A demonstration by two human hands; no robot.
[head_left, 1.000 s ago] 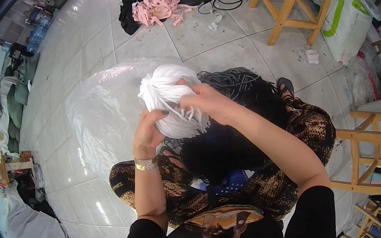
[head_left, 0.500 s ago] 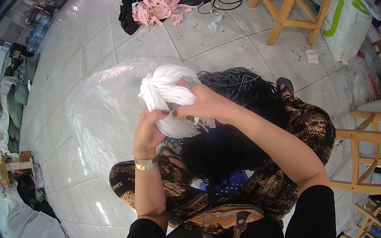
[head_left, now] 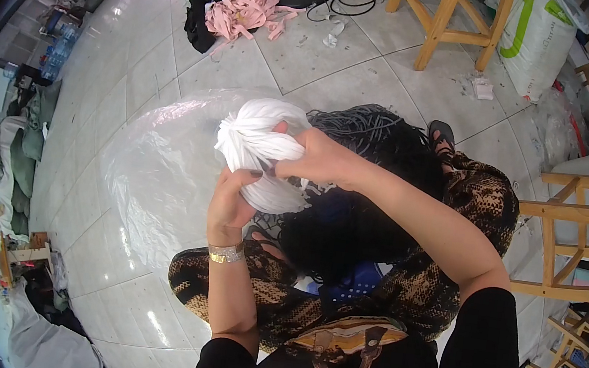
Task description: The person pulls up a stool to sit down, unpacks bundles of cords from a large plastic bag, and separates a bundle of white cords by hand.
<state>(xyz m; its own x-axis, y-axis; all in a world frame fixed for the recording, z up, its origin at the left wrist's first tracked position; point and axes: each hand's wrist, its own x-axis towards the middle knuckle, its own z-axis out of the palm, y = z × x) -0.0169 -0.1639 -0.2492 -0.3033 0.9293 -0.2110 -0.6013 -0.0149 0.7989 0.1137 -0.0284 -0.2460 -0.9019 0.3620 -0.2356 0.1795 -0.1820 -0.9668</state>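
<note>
A thick bundle of white cords (head_left: pixel 261 125) is folded over in a loop in front of me, its cut ends hanging toward my lap. My left hand (head_left: pixel 232 202) grips the bundle from below, with the thumb pressed on the strands. From the right, my right hand (head_left: pixel 316 159) is closed around the upper part, some fingers hidden inside the loop. Beneath and beside it, black cords (head_left: pixel 346 242) cover my lap, with grey cords (head_left: pixel 368 123) beyond them. A clear plastic bag (head_left: pixel 156 174) is spread on the floor at the left of the bundle.
Pink fabric strips (head_left: pixel 245 15) lie on the tiled floor ahead, beside black cloth. A wooden stool (head_left: pixel 441 34) and a white sack (head_left: pixel 536 44) stand at the far right. More wooden chairs (head_left: pixel 556 209) are on my right.
My right fingertips have shifted slightly within the white bundle, near my left thumb. Otherwise the hands and the cords hold almost the same position.
</note>
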